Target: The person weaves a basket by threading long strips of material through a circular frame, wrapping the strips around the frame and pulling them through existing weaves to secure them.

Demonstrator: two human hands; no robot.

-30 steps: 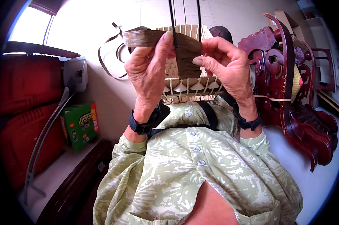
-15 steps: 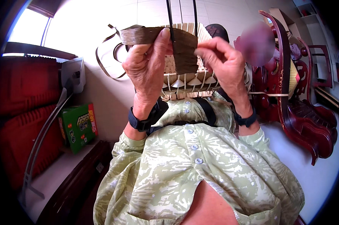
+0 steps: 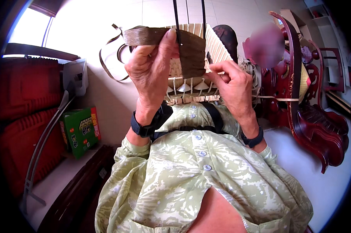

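Observation:
A wide brown ribbon-like strip (image 3: 192, 54) is stretched across two thin dark cords (image 3: 203, 15) that come down from the top of the view. My left hand (image 3: 152, 68) is closed on the strip, thumb pressing its front by the left cord. Beside the strip's lower right corner, my right hand (image 3: 234, 83) has thumb and forefinger pinched together at the edge; what lies between the fingertips is too small to make out. Behind and below is a pale woven basket (image 3: 218, 44) with cream lacing along its near side.
Loose brown strip (image 3: 101, 58) curls over the pale floor at left. A dark mesh-like object (image 3: 226, 39) sits behind the basket. Carved dark red wooden furniture (image 3: 296, 77) stands at right. Red ribbed cases (image 3: 27, 89) and a green box (image 3: 80, 130) are on the left.
My right hand has moved down along the strip's right edge to its lower corner. The strip looks smoother. My left hand has hardly moved.

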